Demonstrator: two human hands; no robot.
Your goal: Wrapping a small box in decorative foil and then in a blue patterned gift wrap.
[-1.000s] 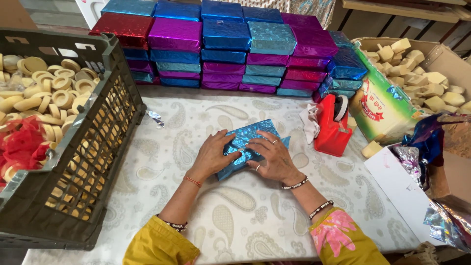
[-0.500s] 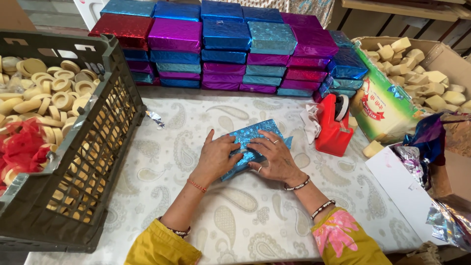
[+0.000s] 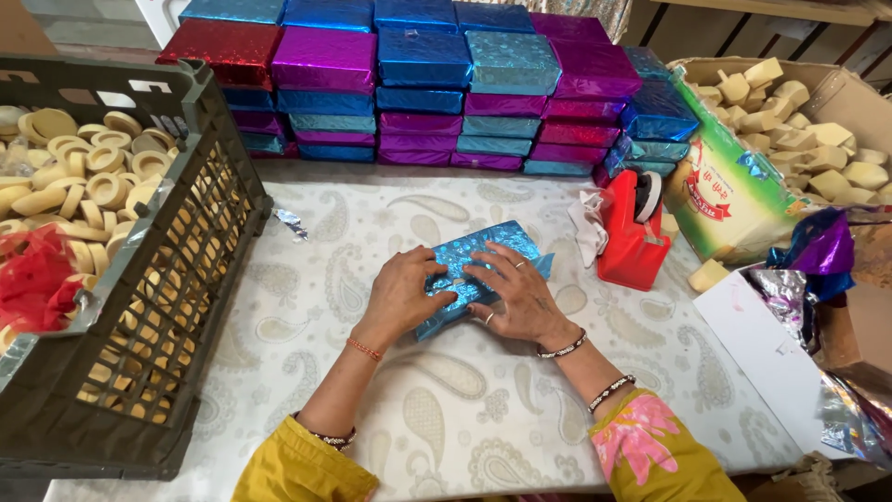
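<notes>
Both hands lay flat, fingers spread: left hand (image 3: 401, 290) and right hand (image 3: 517, 296) pressed the blue foil parcel (image 3: 476, 271) onto the table (image 3: 307, 279), pinning its folds. Right, a red tape dispenser (image 3: 632, 234) stood within reach; beyond, wrapped parcels (image 3: 418, 84) sat stacked.

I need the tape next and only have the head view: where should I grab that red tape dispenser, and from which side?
Probably grip the red tape dispenser across its two flat side faces at mid-body, coming from above with the right hand, which is nearer. It stands upright, the roll at its top far end; the crumpled white cloth touches its left side, so avoid approaching from the left.
</notes>
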